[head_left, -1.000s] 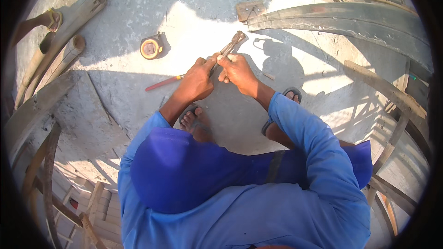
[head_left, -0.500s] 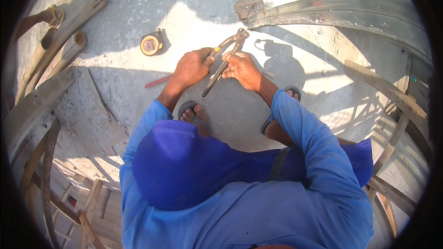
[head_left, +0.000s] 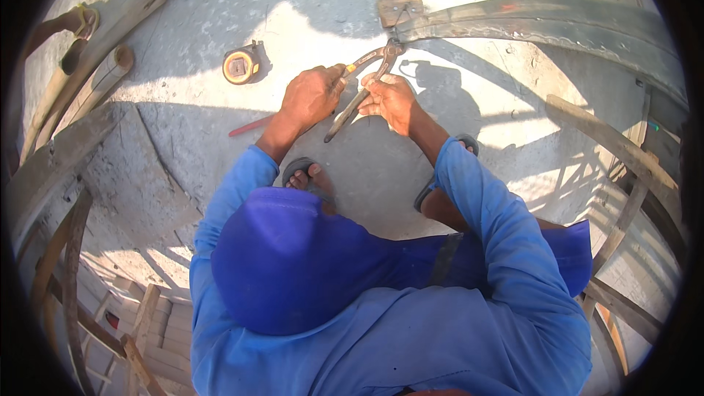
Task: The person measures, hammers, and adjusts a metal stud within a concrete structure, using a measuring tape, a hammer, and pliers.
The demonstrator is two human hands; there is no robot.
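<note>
While both forearms reach up from the lower part of the head view, the left hand [head_left: 312,95] has its grip wrapped around one handle of the metal pincers [head_left: 390,51], which carries a yellow band near the fingers. The right hand [head_left: 392,101] has its grip narrowed on the other handle, thumb and fingers pinching it, and that handle's free end slants down toward the left foot [head_left: 317,176]. The pincers are above the concrete floor [head_left: 381,183], ahead of the feet, with their handles spread apart and their head pointing away from the person. That head is close to a small wooden block [head_left: 401,10] and the near end of a long, dark grey strip [head_left: 543,22]; whether it touches either, or bites on anything, I cannot tell.

To the left of the hands, a yellow-and-black tape measure [head_left: 239,67] lies on the floor. Just beside the left wrist, a red rod [head_left: 249,127] is partly covered by the arm. Farther left lie a rough wooden pole [head_left: 121,40] and a pale tube [head_left: 99,92], with another person's foot [head_left: 82,22] near them.
</note>
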